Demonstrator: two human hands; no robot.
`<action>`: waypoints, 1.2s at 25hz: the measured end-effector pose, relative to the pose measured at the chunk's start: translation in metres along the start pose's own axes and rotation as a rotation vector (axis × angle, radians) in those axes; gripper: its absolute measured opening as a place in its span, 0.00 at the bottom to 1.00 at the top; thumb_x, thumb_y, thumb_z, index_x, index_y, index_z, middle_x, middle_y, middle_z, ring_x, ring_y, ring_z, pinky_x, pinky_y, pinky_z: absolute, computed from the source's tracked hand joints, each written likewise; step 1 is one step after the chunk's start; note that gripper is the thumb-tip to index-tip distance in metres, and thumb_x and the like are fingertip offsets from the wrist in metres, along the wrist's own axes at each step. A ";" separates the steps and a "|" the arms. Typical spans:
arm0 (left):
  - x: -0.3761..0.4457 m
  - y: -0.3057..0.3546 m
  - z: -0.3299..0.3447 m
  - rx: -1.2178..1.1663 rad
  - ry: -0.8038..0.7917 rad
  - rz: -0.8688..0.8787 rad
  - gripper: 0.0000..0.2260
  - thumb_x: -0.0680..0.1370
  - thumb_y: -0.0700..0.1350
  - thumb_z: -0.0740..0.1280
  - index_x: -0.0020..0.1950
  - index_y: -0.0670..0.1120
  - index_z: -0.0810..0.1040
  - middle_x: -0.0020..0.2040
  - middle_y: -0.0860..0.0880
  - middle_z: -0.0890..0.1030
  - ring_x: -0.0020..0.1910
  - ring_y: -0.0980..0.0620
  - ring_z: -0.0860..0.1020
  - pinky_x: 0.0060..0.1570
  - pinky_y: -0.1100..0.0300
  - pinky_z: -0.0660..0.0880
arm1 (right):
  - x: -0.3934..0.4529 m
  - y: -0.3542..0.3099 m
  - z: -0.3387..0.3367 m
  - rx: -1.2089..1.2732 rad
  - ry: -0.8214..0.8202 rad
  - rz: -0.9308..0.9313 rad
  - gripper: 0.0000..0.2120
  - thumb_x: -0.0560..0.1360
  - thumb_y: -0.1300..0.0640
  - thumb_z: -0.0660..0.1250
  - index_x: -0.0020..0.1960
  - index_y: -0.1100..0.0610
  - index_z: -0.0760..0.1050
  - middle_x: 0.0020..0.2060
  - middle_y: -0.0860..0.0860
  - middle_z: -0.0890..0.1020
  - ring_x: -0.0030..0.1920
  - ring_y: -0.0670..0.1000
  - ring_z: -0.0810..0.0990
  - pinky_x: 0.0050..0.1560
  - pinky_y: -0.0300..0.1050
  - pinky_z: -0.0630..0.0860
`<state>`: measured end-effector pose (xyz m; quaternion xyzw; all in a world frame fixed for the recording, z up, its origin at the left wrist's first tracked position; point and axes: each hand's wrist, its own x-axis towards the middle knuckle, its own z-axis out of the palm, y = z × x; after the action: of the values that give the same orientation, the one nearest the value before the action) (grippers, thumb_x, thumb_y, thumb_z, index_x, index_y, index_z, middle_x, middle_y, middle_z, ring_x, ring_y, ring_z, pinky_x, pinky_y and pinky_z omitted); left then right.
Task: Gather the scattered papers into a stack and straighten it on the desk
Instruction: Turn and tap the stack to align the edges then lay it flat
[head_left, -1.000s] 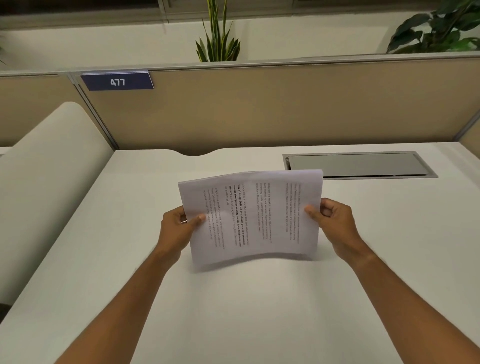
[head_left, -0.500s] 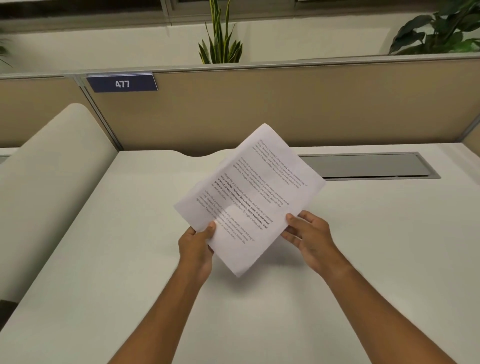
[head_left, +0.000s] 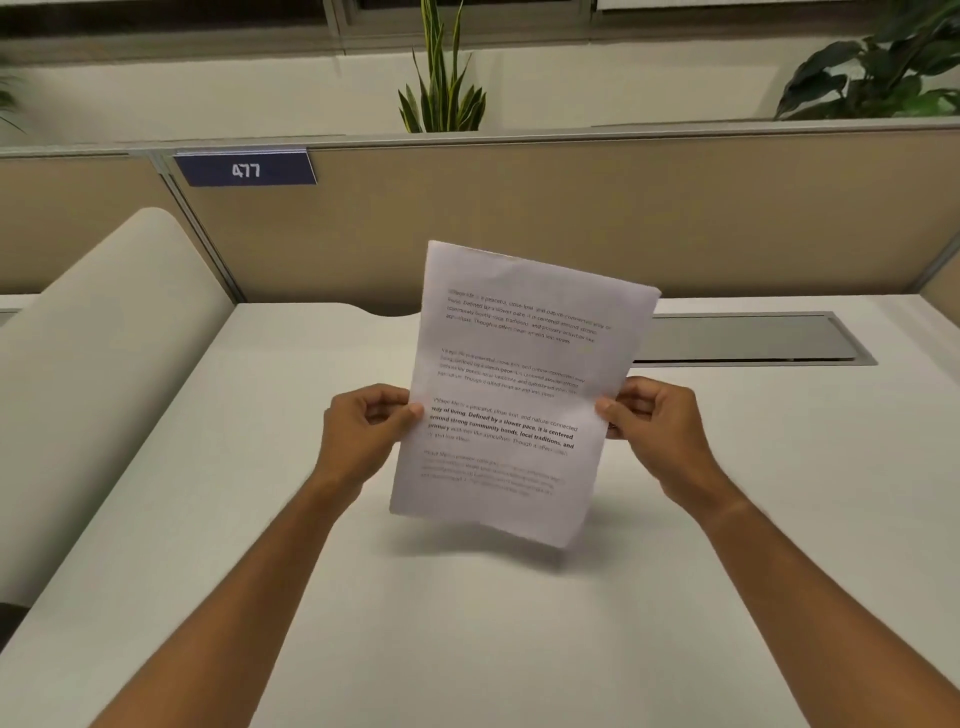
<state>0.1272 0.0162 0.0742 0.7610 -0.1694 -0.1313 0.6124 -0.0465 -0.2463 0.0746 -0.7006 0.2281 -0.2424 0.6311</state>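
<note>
Above desk (head_left: 218, 519), papers (head_left: 519, 395) now upright, two-handed.

Even warm overhead light, dim-ish. Soft shadow under paper (head_left: 511, 395) on counter (head_left: 467, 623). Slight blur on txt; wide-angle bend at edges. No glare.

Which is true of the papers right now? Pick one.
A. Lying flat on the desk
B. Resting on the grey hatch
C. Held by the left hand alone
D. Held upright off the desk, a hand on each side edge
D: the papers stand upright and slightly tilted above the desk, pinched by the left hand and right hand at opposite side edges.
</note>
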 end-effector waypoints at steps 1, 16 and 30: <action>0.001 0.001 0.003 0.035 0.029 0.037 0.01 0.74 0.43 0.74 0.43 0.49 0.83 0.41 0.48 0.87 0.43 0.49 0.85 0.45 0.54 0.82 | -0.001 -0.001 0.002 -0.002 0.014 -0.029 0.11 0.75 0.68 0.70 0.45 0.53 0.82 0.38 0.45 0.88 0.40 0.46 0.87 0.38 0.37 0.81; 0.004 0.045 0.008 0.200 0.150 0.380 0.06 0.75 0.45 0.72 0.48 0.56 0.78 0.45 0.61 0.82 0.42 0.62 0.82 0.44 0.70 0.78 | 0.010 -0.043 0.015 -0.293 0.096 -0.310 0.11 0.74 0.58 0.74 0.54 0.59 0.79 0.46 0.54 0.85 0.43 0.51 0.85 0.41 0.31 0.79; 0.008 0.066 0.002 0.306 0.159 0.617 0.15 0.77 0.39 0.70 0.62 0.50 0.78 0.47 0.60 0.79 0.43 0.69 0.78 0.42 0.76 0.74 | 0.022 -0.070 0.022 -0.518 0.046 -0.607 0.15 0.75 0.60 0.72 0.62 0.55 0.81 0.56 0.49 0.85 0.49 0.41 0.78 0.48 0.26 0.71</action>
<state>0.1275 -0.0017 0.1388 0.7648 -0.3609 0.1466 0.5132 -0.0145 -0.2357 0.1434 -0.8664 0.0783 -0.3683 0.3280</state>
